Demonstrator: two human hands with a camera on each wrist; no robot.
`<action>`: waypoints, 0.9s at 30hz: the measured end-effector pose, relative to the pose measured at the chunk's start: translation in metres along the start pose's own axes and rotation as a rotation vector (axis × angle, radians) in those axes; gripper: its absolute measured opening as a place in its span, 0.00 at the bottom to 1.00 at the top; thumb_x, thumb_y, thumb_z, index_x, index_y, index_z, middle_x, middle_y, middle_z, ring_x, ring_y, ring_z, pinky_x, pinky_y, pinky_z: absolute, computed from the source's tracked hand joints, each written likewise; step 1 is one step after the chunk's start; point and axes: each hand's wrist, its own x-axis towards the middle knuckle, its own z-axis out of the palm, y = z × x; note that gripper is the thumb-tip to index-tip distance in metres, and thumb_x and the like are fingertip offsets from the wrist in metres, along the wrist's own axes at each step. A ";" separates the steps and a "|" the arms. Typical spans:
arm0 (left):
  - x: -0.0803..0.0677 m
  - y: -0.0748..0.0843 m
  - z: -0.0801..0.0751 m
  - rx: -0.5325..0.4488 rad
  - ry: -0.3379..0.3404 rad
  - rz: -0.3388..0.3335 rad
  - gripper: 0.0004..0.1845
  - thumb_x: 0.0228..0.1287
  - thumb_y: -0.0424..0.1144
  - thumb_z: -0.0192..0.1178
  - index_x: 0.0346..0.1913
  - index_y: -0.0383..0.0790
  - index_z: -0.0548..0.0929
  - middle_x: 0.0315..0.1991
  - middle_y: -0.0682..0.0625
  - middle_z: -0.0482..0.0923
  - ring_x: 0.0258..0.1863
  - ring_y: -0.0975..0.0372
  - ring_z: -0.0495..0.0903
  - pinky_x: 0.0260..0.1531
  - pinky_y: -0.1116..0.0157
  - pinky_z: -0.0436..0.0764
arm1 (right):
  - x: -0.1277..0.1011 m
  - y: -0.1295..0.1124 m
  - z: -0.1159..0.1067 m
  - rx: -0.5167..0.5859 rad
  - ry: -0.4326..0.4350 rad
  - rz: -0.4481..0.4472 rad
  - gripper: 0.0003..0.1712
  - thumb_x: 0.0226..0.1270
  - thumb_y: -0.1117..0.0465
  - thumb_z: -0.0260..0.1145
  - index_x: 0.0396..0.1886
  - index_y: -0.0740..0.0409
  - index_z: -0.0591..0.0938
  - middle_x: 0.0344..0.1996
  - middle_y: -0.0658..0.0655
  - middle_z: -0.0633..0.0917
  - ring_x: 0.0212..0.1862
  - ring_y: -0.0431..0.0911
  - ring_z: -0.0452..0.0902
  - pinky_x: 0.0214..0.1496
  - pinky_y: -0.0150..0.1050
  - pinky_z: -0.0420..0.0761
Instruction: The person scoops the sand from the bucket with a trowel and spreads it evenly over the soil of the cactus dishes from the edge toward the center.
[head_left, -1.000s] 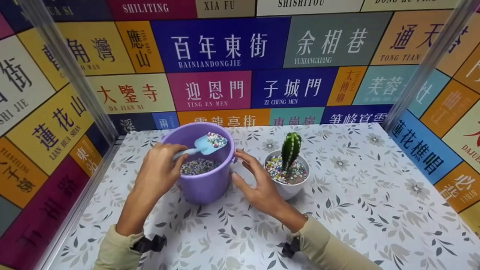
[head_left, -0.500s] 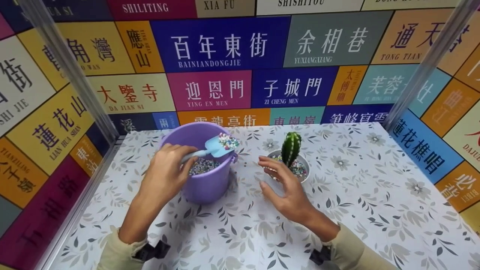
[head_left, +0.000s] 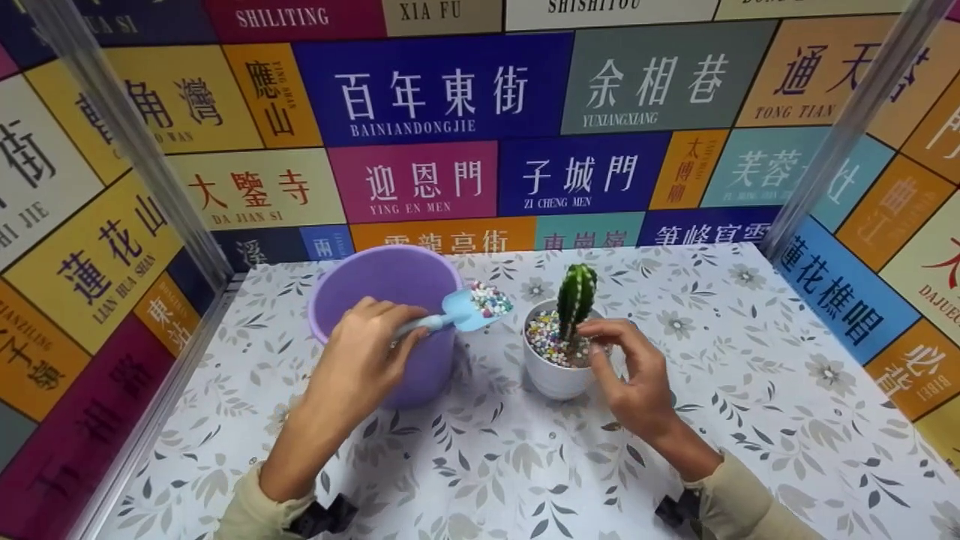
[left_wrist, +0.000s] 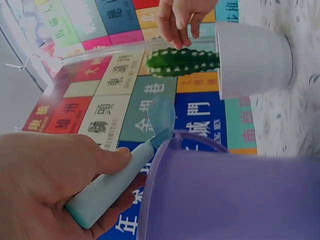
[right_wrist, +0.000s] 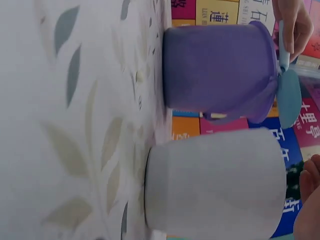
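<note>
My left hand (head_left: pixel 364 364) grips the handle of a small light-blue shovel (head_left: pixel 461 313). Colourful pebbles (head_left: pixel 491 300) fill its blade, which reaches past the right rim of the purple bucket (head_left: pixel 420 375). To the right stands a white pot (head_left: pixel 559 381) with a green cactus (head_left: pixel 577 296) upright among multicoloured pebbles. At the pot's right side, my right hand (head_left: pixel 637 375) holds nothing, its fingers loosely bent near the cactus. In the left wrist view those fingertips (left_wrist: pixel 177 42) lie close beside the cactus; whether they touch it I cannot tell.
A white cloth (head_left: pixel 750 420) with a grey leaf pattern covers the table. Colourful panels with Chinese characters (head_left: pixel 420 86) enclose the back and sides, with a clear corner strip (head_left: pixel 832 131) on the right.
The shovel with its pebbles has moved right, from over the bucket's inside to past its rim. My right hand has moved from beside the bucket to the pot's right side.
</note>
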 end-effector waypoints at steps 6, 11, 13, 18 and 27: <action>-0.001 0.010 0.009 0.002 -0.007 0.029 0.11 0.68 0.38 0.74 0.50 0.40 0.93 0.44 0.45 0.93 0.44 0.52 0.86 0.52 0.52 0.84 | 0.004 0.014 -0.019 -0.062 0.072 0.069 0.14 0.70 0.83 0.60 0.50 0.75 0.84 0.50 0.67 0.87 0.57 0.44 0.84 0.61 0.35 0.81; -0.003 0.018 0.015 0.019 -0.012 0.041 0.10 0.69 0.38 0.74 0.50 0.41 0.93 0.44 0.47 0.93 0.44 0.52 0.86 0.52 0.52 0.84 | 0.004 0.023 -0.030 -0.103 -0.009 0.201 0.21 0.73 0.77 0.62 0.64 0.66 0.81 0.61 0.64 0.83 0.67 0.47 0.78 0.67 0.38 0.75; -0.003 0.020 0.018 0.020 -0.011 0.054 0.10 0.69 0.38 0.74 0.50 0.41 0.93 0.43 0.47 0.93 0.44 0.52 0.86 0.51 0.52 0.84 | 0.003 0.027 -0.032 -0.098 -0.060 0.238 0.26 0.74 0.74 0.64 0.70 0.65 0.78 0.67 0.65 0.80 0.73 0.50 0.74 0.70 0.39 0.72; -0.004 0.024 0.025 0.004 -0.020 0.083 0.11 0.68 0.38 0.74 0.51 0.41 0.92 0.44 0.48 0.93 0.44 0.53 0.85 0.52 0.53 0.84 | -0.002 0.036 -0.036 -0.093 -0.193 0.317 0.37 0.74 0.67 0.67 0.81 0.58 0.70 0.81 0.62 0.69 0.84 0.52 0.60 0.80 0.38 0.63; -0.004 0.032 0.032 0.028 -0.074 0.083 0.10 0.68 0.39 0.74 0.50 0.44 0.93 0.44 0.50 0.93 0.44 0.54 0.85 0.52 0.54 0.84 | -0.010 0.043 -0.043 -0.105 -0.396 0.474 0.58 0.68 0.58 0.76 0.90 0.44 0.53 0.90 0.57 0.51 0.89 0.63 0.44 0.84 0.75 0.48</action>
